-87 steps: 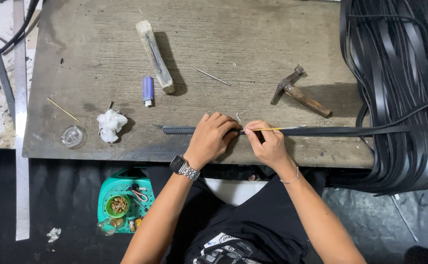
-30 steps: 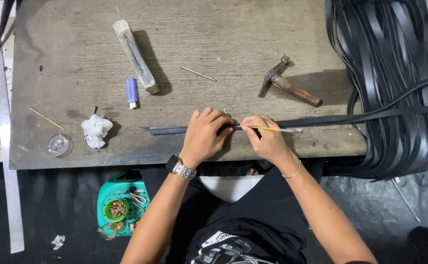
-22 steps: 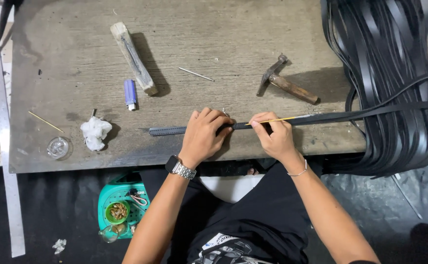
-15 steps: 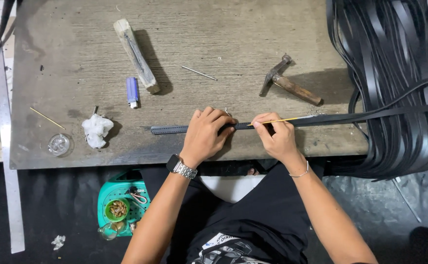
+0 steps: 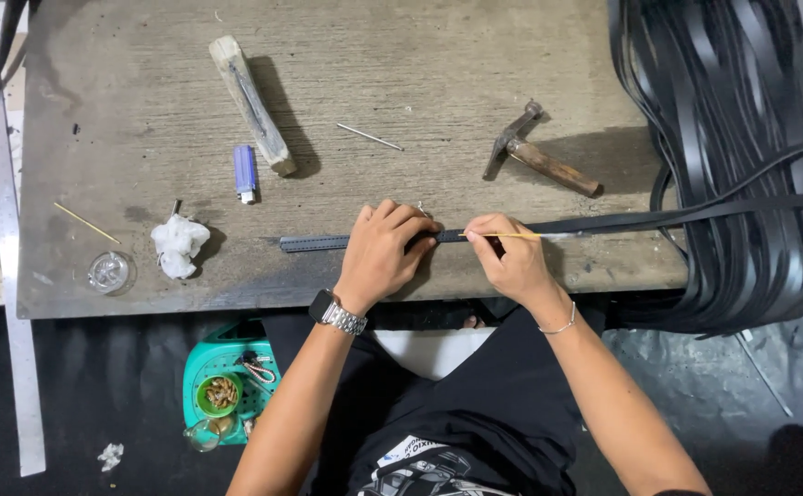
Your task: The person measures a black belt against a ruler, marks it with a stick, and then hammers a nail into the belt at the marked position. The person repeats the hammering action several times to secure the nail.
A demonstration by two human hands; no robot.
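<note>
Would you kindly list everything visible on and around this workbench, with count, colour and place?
strap: one, black, along near table edge
thin stick: one, yellowish, lying on strap
bundle of straps: many, black, hanging at right
hammer: one, rusty brown, centre-right
wooden block: one, pale, upper left
lighter: one, blue, beside block
metal pin: one, grey, upper centre
white wad: one, left
glass dish: one, clear, near left corner
basket: one, teal, on floor
table: one, grey-brown
left hand: pressing strap
right hand: pinching stick
</note>
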